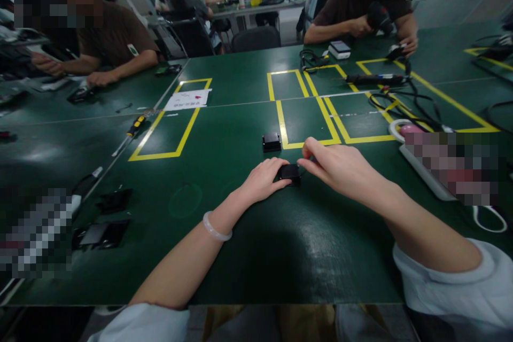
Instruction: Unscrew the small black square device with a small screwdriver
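A small black box-shaped part (289,172) rests on the green table. My left hand (267,177) grips it from the left, thumb along the near side and fingers on the far side. On the other side of the part, my right hand (331,159) is closed in a pinch close to its right edge. Whatever those fingers hold, if anything, is too small or hidden to make out. Just beyond stands a second, similar black box-shaped part (271,142), which neither hand touches.
Yellow tape rectangles (310,145) mark the green table (224,256). A yellow-black screwdriver (136,125) and black parts (100,234) lie left. Cables (425,104) and a phone-like object (430,173) are at right. Co-workers (114,37) sit across the table.
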`<action>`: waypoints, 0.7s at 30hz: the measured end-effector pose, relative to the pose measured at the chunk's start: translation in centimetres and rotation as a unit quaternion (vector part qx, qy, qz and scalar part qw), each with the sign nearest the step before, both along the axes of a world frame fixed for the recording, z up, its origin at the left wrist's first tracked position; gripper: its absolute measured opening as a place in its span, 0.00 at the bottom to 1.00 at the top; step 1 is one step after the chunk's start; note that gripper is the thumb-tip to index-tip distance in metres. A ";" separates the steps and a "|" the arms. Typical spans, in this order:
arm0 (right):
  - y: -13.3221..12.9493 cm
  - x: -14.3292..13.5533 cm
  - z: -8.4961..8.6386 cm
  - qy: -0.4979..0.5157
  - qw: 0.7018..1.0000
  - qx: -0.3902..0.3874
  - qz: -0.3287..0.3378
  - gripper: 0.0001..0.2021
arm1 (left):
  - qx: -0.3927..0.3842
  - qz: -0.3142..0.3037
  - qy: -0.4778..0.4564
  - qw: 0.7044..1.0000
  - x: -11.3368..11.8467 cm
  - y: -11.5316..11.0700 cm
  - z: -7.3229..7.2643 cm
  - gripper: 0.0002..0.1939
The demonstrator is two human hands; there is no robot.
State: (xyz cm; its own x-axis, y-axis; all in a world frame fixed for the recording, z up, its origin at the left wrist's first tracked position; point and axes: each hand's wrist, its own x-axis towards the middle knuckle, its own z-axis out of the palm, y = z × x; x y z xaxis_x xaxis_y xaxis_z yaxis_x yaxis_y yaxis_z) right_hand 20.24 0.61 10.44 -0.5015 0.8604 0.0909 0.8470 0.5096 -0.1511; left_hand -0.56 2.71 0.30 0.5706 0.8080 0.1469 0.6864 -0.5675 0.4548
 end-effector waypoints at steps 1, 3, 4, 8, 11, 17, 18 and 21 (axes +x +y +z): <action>0.0 0.0 0.0 -0.002 1.000 0.000 0.000 0.10 | 0.001 0.000 0.000 1.000 0.0 0.0 0.0 0.19; 0.0 0.0 -0.1 -0.001 1.000 0.003 0.003 0.09 | 0.003 -0.001 -0.001 1.000 0.0 0.0 0.0 0.19; 0.1 0.1 -0.1 0.000 1.000 0.005 0.004 0.09 | 0.003 -0.001 0.000 1.000 0.0 0.0 0.0 0.19; 0.1 0.2 -0.1 0.002 1.000 0.009 0.006 0.08 | 0.002 0.000 0.005 1.000 0.0 0.0 0.1 0.19; 0.2 0.4 -0.2 0.008 1.000 0.007 0.015 0.06 | 0.000 -0.001 0.005 1.000 0.0 0.0 0.1 0.19; 0.3 0.7 -0.1 0.008 0.999 0.018 0.028 0.05 | 0.001 -0.001 0.003 1.000 0.0 0.0 0.1 0.19; 0.3 0.6 0.0 0.002 0.999 0.019 0.026 0.06 | 0.000 -0.002 0.003 1.000 0.0 0.0 0.1 0.19; 0.2 0.4 0.1 -0.019 1.000 0.018 0.013 0.08 | -0.002 0.000 0.004 1.000 0.0 0.0 0.0 0.19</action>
State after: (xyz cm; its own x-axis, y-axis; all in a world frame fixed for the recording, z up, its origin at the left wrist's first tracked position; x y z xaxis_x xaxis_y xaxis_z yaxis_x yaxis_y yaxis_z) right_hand 20.62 0.80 10.53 -0.5270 0.8436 0.1030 0.8382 0.5360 -0.1005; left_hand -0.57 2.73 0.34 0.5723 0.8081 0.1395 0.6891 -0.5661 0.4524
